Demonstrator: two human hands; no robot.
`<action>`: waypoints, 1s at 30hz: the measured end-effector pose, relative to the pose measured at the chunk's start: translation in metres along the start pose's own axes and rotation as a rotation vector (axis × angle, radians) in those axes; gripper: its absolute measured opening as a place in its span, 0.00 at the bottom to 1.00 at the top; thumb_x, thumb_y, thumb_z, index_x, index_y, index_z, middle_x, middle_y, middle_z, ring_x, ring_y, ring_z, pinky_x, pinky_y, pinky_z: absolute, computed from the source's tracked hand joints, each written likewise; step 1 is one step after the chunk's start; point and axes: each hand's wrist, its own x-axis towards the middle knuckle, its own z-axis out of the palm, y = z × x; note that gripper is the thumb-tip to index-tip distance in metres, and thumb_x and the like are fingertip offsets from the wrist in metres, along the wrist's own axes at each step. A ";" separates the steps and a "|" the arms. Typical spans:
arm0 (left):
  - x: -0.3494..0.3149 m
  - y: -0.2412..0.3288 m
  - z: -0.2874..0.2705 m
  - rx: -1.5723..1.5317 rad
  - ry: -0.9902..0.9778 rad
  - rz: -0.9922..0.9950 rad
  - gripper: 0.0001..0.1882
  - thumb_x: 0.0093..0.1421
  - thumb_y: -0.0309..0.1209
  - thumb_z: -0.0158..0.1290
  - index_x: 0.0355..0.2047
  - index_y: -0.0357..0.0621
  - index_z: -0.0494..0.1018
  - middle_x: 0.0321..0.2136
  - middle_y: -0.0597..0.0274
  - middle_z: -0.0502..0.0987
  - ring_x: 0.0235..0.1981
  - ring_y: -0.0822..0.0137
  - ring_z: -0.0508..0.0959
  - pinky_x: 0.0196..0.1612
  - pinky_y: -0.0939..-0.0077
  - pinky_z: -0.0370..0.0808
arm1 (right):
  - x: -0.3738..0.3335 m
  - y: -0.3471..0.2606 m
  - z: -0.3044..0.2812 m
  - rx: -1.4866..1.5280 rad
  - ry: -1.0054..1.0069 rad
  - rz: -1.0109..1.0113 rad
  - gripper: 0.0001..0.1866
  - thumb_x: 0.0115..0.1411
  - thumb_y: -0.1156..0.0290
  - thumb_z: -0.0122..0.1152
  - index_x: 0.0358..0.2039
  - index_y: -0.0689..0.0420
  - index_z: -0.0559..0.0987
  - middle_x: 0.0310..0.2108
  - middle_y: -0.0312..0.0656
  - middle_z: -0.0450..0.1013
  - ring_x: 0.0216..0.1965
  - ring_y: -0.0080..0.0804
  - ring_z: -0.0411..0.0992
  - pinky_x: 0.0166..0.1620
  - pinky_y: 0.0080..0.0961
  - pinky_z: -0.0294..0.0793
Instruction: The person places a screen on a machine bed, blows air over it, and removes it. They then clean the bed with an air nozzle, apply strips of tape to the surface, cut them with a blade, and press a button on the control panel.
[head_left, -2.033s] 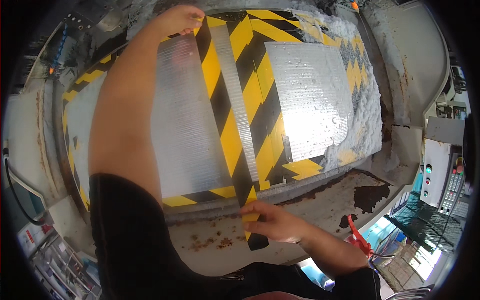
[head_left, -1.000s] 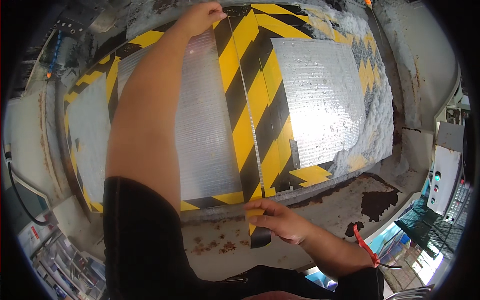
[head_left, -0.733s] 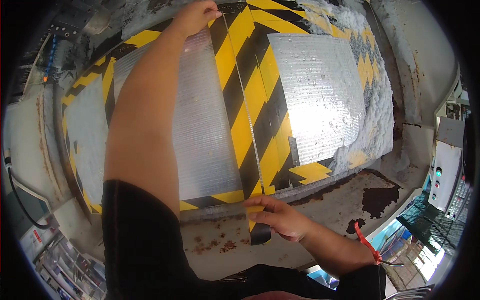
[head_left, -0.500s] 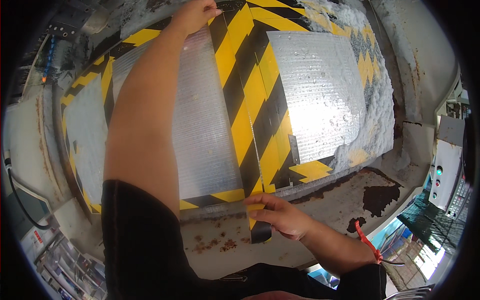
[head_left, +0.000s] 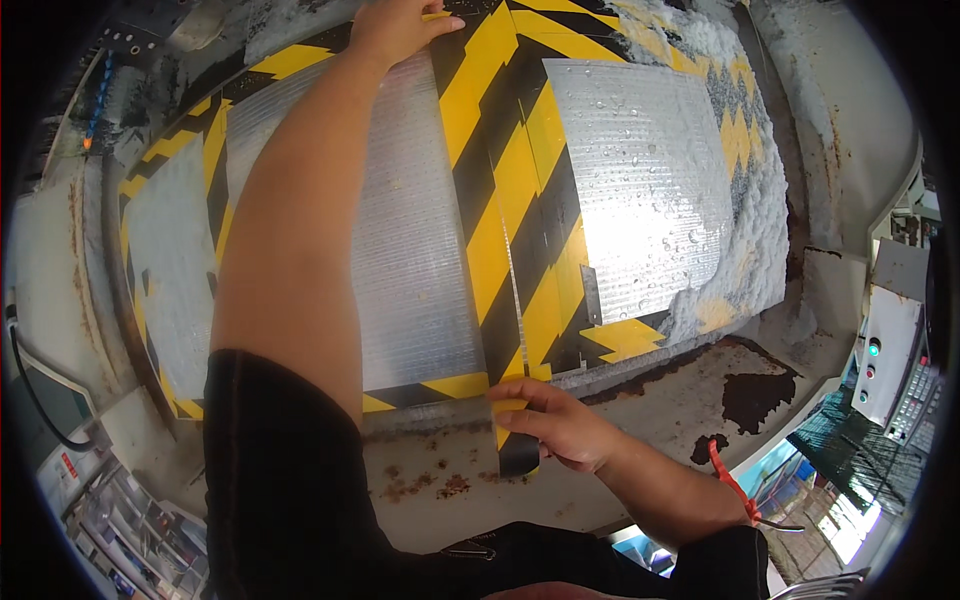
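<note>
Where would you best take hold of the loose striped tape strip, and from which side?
Probably best is a pinch on the tail of the striped tape strip, coming from the right. It is thin and flat, and its lower end juts past the near edge of the ribbed panel. The right hand grips there, just above the black tip.

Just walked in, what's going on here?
A person holds a black-and-yellow strip lengthwise between both hands. The left hand has its far end at the top of the picture; the right hand pinches the near end, whose tip sticks out past the near edge of the ribbed sheet. The strip runs alongside another striped band, with a thin gap showing between them toward the near end.
</note>
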 end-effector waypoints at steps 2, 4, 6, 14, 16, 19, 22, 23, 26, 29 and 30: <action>-0.006 0.000 0.002 0.077 0.075 0.011 0.18 0.61 0.46 0.61 0.40 0.45 0.78 0.40 0.52 0.80 0.44 0.51 0.79 0.48 0.57 0.74 | 0.000 -0.001 -0.001 -0.022 0.009 0.007 0.22 0.66 0.66 0.60 0.59 0.56 0.73 0.41 0.31 0.76 0.30 0.10 0.68 0.24 0.08 0.63; -0.009 -0.015 0.002 0.158 0.150 0.022 0.19 0.61 0.46 0.61 0.43 0.45 0.77 0.43 0.51 0.79 0.47 0.49 0.78 0.51 0.55 0.72 | 0.001 0.001 -0.002 -0.045 0.014 0.012 0.23 0.66 0.66 0.61 0.59 0.56 0.72 0.41 0.31 0.76 0.30 0.10 0.68 0.24 0.08 0.63; -0.013 -0.047 -0.007 -0.293 0.177 0.312 0.19 0.62 0.44 0.59 0.45 0.44 0.76 0.45 0.50 0.78 0.49 0.48 0.77 0.54 0.53 0.70 | 0.004 0.004 -0.002 -0.007 -0.011 0.008 0.24 0.65 0.64 0.61 0.60 0.56 0.72 0.41 0.31 0.76 0.29 0.10 0.67 0.24 0.09 0.63; -0.031 -0.026 0.018 0.078 0.137 0.474 0.15 0.65 0.37 0.54 0.43 0.39 0.80 0.45 0.47 0.81 0.49 0.46 0.79 0.52 0.53 0.74 | 0.008 0.006 -0.004 -0.033 -0.015 -0.009 0.26 0.64 0.62 0.62 0.61 0.54 0.71 0.43 0.32 0.75 0.30 0.12 0.68 0.24 0.09 0.63; -0.039 -0.015 0.024 0.034 -0.003 0.556 0.21 0.68 0.39 0.51 0.53 0.36 0.76 0.55 0.45 0.77 0.57 0.47 0.75 0.61 0.57 0.70 | 0.007 0.008 -0.007 -0.020 -0.015 -0.005 0.26 0.64 0.62 0.62 0.61 0.54 0.71 0.43 0.33 0.75 0.31 0.12 0.68 0.25 0.10 0.63; -0.039 -0.024 0.018 0.118 -0.012 0.558 0.26 0.70 0.42 0.46 0.60 0.35 0.70 0.61 0.44 0.71 0.64 0.48 0.69 0.67 0.58 0.63 | 0.009 0.007 -0.001 -0.072 0.002 -0.035 0.26 0.64 0.60 0.61 0.61 0.52 0.72 0.42 0.32 0.75 0.31 0.14 0.68 0.26 0.11 0.64; -0.040 0.000 0.010 0.205 -0.233 0.374 0.34 0.73 0.49 0.38 0.69 0.36 0.57 0.70 0.46 0.58 0.72 0.52 0.55 0.73 0.59 0.49 | 0.011 0.010 -0.004 -0.057 0.019 -0.044 0.26 0.64 0.60 0.61 0.61 0.53 0.72 0.40 0.32 0.75 0.30 0.14 0.67 0.27 0.12 0.64; -0.041 -0.002 0.008 0.267 -0.241 0.340 0.36 0.73 0.51 0.36 0.71 0.37 0.54 0.71 0.47 0.55 0.73 0.53 0.52 0.73 0.59 0.46 | 0.011 0.007 -0.001 -0.076 0.020 -0.038 0.25 0.64 0.60 0.61 0.60 0.53 0.73 0.40 0.32 0.75 0.29 0.14 0.67 0.26 0.11 0.63; -0.039 -0.004 0.016 0.323 -0.251 0.329 0.38 0.73 0.53 0.34 0.72 0.37 0.50 0.73 0.47 0.51 0.74 0.54 0.49 0.74 0.59 0.43 | 0.012 0.010 -0.006 -0.050 0.002 -0.024 0.24 0.64 0.62 0.61 0.59 0.53 0.74 0.38 0.32 0.74 0.27 0.13 0.66 0.26 0.11 0.62; -0.040 0.008 0.018 0.346 -0.281 0.279 0.40 0.73 0.56 0.32 0.73 0.38 0.46 0.74 0.49 0.45 0.76 0.56 0.44 0.75 0.59 0.40 | 0.016 0.014 -0.012 -0.024 0.028 -0.041 0.22 0.63 0.64 0.61 0.57 0.54 0.75 0.36 0.31 0.73 0.25 0.12 0.64 0.24 0.12 0.59; -0.041 0.008 0.016 0.366 -0.299 0.268 0.41 0.73 0.56 0.31 0.73 0.38 0.45 0.75 0.49 0.44 0.76 0.56 0.43 0.75 0.59 0.39 | 0.018 0.014 -0.013 -0.016 0.008 -0.038 0.22 0.63 0.65 0.62 0.56 0.55 0.74 0.36 0.33 0.73 0.27 0.14 0.68 0.25 0.13 0.65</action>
